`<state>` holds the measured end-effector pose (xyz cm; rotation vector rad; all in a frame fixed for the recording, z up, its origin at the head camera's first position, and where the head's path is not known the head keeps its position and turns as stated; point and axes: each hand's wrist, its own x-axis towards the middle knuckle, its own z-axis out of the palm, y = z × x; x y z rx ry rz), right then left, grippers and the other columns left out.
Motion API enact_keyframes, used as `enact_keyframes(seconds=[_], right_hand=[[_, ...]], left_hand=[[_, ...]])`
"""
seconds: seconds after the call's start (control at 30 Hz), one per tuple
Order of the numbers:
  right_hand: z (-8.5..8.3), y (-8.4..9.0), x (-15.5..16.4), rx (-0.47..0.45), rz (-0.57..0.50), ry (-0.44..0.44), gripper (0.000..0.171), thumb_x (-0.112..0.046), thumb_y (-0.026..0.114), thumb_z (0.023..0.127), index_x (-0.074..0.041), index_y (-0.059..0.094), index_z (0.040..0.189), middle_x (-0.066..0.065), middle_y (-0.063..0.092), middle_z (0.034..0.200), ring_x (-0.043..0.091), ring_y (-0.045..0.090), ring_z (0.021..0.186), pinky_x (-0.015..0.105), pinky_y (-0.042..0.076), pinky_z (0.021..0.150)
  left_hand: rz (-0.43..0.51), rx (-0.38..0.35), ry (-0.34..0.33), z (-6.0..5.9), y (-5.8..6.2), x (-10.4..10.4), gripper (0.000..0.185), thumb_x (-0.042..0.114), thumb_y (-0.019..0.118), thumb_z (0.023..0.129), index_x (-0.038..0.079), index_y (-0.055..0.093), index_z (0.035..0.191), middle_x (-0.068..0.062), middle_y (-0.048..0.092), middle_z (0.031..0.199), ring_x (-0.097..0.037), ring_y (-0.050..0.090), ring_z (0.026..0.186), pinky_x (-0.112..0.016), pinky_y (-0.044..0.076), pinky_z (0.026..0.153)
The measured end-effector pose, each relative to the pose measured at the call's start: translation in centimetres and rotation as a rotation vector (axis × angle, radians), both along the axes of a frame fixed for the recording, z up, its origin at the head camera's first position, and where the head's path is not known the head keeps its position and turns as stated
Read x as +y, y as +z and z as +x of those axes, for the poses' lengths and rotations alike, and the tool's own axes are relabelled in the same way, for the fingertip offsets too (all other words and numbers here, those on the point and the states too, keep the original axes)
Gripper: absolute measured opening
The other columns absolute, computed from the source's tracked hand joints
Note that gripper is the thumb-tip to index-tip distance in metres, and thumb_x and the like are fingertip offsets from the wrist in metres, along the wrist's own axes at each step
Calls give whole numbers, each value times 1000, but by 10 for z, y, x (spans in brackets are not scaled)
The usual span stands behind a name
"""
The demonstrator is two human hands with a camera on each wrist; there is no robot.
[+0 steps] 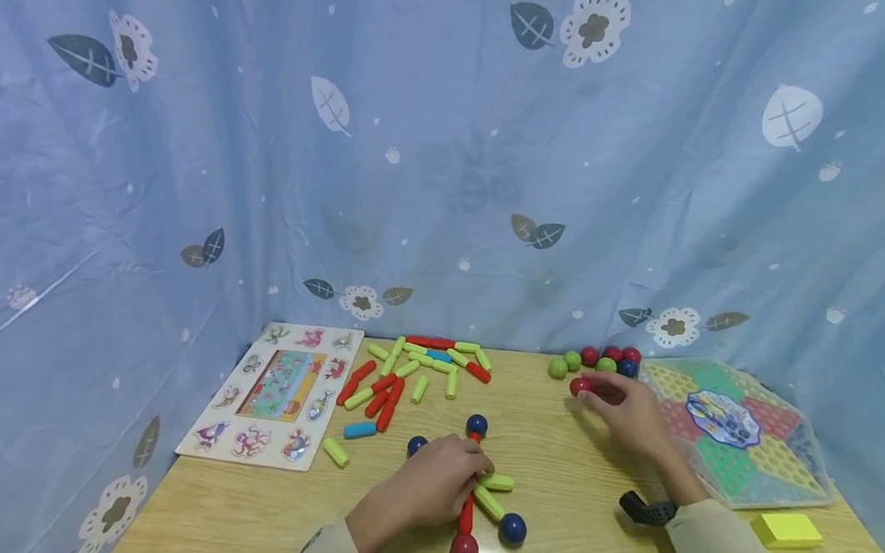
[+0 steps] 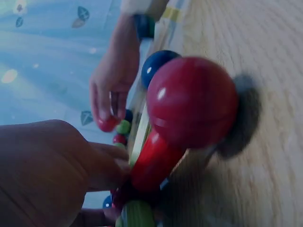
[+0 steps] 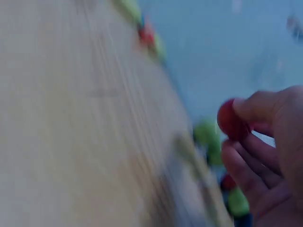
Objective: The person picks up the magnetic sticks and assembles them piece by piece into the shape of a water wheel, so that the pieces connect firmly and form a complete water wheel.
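On the wooden table [image 1: 567,483] lies a small build of rods and balls: a red rod [image 1: 466,516] ending in a red ball [image 1: 463,550], green rods [image 1: 493,483] and blue balls [image 1: 512,528]. My left hand [image 1: 432,481] rests on its middle, fingers curled round the rods; up close the red ball [image 2: 191,101] and red rod [image 2: 154,161] fill the left wrist view. Further right, my right hand [image 1: 627,407] pinches a loose red ball [image 1: 580,386], seen blurred in the right wrist view as the red ball [image 3: 230,120]. Behind it sit several green, red and blue balls [image 1: 596,360].
A pile of loose red, green and blue rods [image 1: 415,371] lies at the back centre. A wooden animal puzzle board [image 1: 279,393] lies at the left. A hexagonal peg board [image 1: 735,430] sits at the right, with a yellow block [image 1: 786,528] near the front right edge. A blue curtain hangs behind.
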<state>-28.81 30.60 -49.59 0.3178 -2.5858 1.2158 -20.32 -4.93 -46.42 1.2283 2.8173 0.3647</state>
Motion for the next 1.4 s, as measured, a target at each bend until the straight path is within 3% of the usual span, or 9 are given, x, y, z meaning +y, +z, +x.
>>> enact_keyframes(seconds=[0.17,0.27,0.37,0.57,0.8,1.0,1.4], right_hand=[[44,0,-26,-140,-259,266,29,-3,78,100,3,75,128,25,78,118,1,76,97,22,64,83],[58,-7,-41,-205,-310,403,30,-2,76,100,6,72,129,27,77,120,4,77,100,24,64,86],[65,-18,-51,-251,-308,460,31,-6,77,102,6,71,130,27,77,121,8,78,101,25,64,87],[69,-25,-58,-252,-298,443,32,-9,79,101,3,73,129,24,77,121,11,79,100,26,65,87],[70,-22,-61,-256,-272,447,32,-9,79,100,3,73,129,21,79,121,10,79,100,26,65,88],[70,-22,-64,-263,-253,429,32,-10,79,100,1,74,130,21,79,122,11,79,102,26,64,89],[72,-21,-65,-267,-222,433,33,-12,79,101,-3,75,133,13,80,124,9,77,108,23,62,93]], left_hand=[[-84,4,51,-2,0,9,23,19,68,107,23,79,128,6,75,121,-14,62,96,-32,56,86],[-112,38,92,-5,2,16,15,28,71,107,23,82,116,7,73,108,-14,61,91,-31,55,80],[-115,55,120,-6,5,21,11,31,76,105,24,83,104,9,70,97,-13,63,89,-31,56,78],[-129,17,190,-7,5,27,9,28,79,103,21,83,99,6,69,91,-15,64,88,-32,55,74],[-143,96,260,-4,0,31,15,30,76,105,17,80,100,2,68,90,-19,64,83,-35,54,69],[-135,143,279,-1,-4,35,15,32,76,104,17,77,105,0,70,93,-20,66,82,-35,56,69],[-104,129,260,2,-9,38,17,35,76,105,20,77,112,2,71,95,-19,65,81,-33,55,71]])
